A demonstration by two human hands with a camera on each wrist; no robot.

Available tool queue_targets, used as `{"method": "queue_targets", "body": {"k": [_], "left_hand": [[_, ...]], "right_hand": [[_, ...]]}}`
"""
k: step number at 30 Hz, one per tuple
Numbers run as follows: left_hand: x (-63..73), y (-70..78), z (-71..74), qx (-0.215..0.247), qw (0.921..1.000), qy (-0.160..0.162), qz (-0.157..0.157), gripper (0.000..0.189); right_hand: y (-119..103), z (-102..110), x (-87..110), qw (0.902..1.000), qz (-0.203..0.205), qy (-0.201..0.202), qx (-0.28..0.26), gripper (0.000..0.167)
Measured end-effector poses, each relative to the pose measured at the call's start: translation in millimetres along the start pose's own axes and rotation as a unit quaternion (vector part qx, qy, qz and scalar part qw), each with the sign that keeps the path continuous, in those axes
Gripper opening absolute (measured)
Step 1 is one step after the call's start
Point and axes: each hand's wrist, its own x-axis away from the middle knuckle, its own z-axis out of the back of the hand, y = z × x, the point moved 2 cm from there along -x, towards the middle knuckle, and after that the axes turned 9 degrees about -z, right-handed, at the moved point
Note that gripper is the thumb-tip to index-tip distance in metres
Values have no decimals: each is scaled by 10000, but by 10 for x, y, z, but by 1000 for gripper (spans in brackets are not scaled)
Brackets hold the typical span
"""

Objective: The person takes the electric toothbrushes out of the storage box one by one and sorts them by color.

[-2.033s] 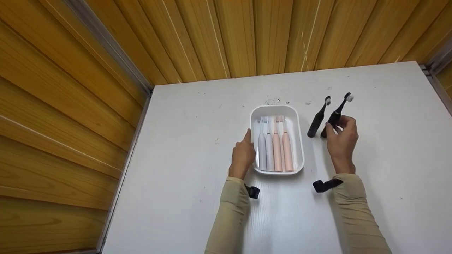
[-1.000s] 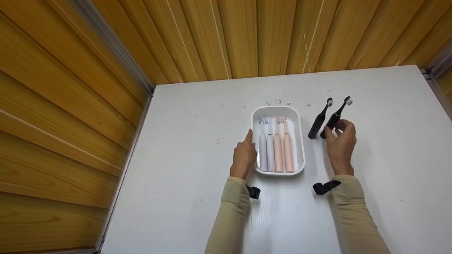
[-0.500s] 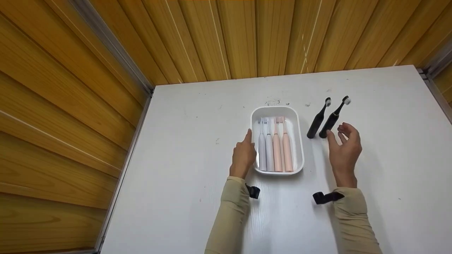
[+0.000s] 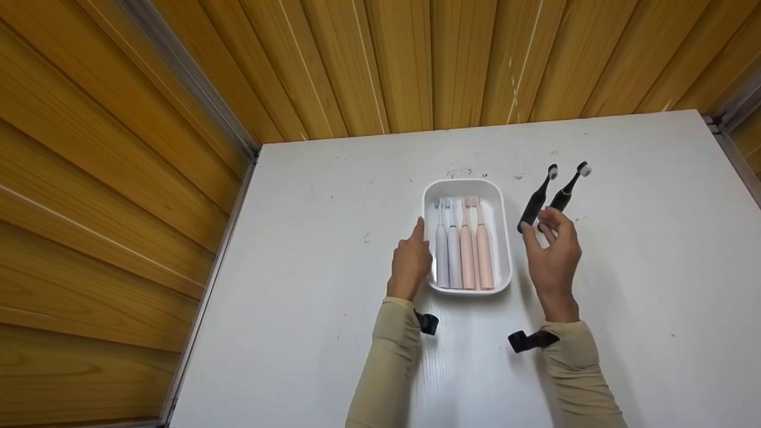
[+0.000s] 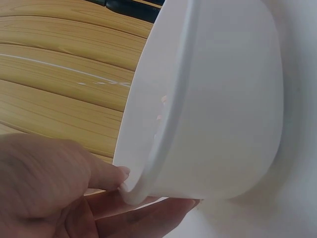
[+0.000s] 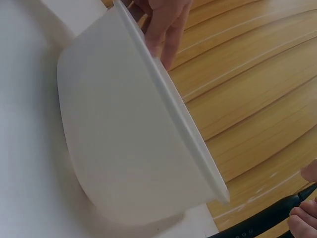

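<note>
My left hand (image 4: 410, 264) grips the left rim of a white plastic tub (image 4: 507, 249); in the left wrist view the thumb is inside and the fingers outside. Two lilac-grey electric toothbrushes (image 4: 442, 258) and two pink ones (image 4: 467, 258) lie side by side in it. Right of the tub, two black electric toothbrushes stand upright, a left one (image 4: 537, 201) and a right one (image 4: 561, 198). My right hand (image 4: 553, 258) is in front of them, thumb and fingers apart and curved. Its thumb tip overlaps the left one's base, and its fingers partly hide the right one's handle.
The white tabletop (image 4: 309, 238) carries small dark marks behind the tub. Wood-slat panels (image 4: 404, 65) stand along the back and left side, with a metal frame strip (image 4: 196, 77) at the corner. Each wrist wears a small black camera.
My right hand has let go of the right black toothbrush, drawn back, then moved left toward the left one. My left hand and the tub stay in place.
</note>
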Motion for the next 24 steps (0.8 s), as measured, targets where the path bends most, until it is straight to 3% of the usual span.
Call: {"method": "queue_targets", "body": {"k": [6,10,24], "left_hand": [[1,1,8,61,9999,-29,90,52],[11,3,16,14,10000,20,-34,52],[16,-2,16,-22,10000,36,-32,52]], "right_hand": [[109,-224,36,9990,63,-442,22,44],[181,-352,54,9976,36,-686,16,46],[222,-620,164,9924,-181,-1208,170,47]]}}
